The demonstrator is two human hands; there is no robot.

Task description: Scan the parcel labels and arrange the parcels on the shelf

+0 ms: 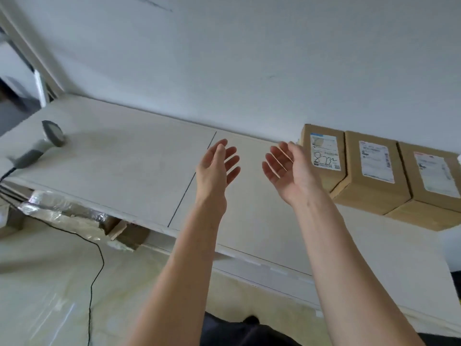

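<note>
Both hands, left [217,168] and right [287,168], bare, grip open, empty over shelf [124,166] | three parcels [374,168] at 3 o'clock, labels up for scanning | scanner [40,146] parked at 9 o'clock

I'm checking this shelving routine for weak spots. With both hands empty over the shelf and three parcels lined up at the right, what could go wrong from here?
1. The scanner lies near the shelf's front edge with its cable hanging to the floor; a snag could pull it off.
2. The right hand is open close beside the nearest parcel; a careless sweep might knock the row of parcels askew.
</note>
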